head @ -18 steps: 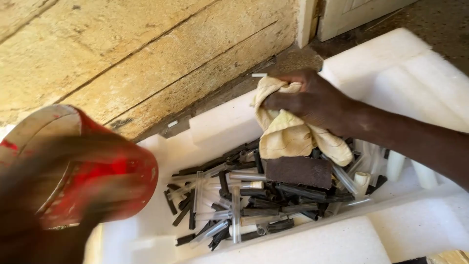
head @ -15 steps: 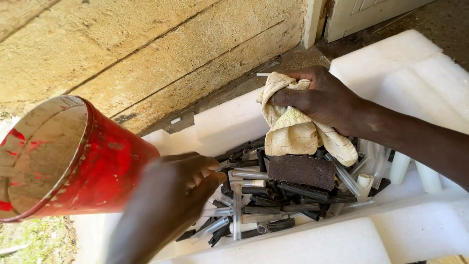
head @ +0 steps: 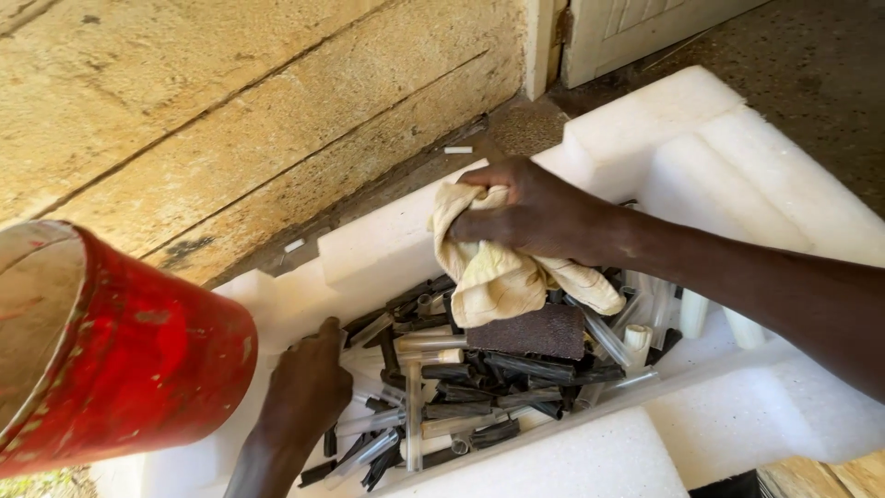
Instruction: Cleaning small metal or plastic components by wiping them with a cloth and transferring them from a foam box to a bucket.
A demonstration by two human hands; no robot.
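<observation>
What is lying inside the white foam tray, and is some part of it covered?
The white foam tray holds a heap of small black and clear tubes and a brown pad. The cloth in the right hand and the left hand cover part.

White foam tray (head: 701, 138) on floor (head: 811, 65), holding black and clear tubes (head: 479, 387)

We find the foam tray's (head: 701, 129) trough crowded with tubes (head: 461, 387), a cloth (head: 498, 277) and both hands, a red bucket (head: 120, 350) looming at left; its raised right blocks lie open.
</observation>
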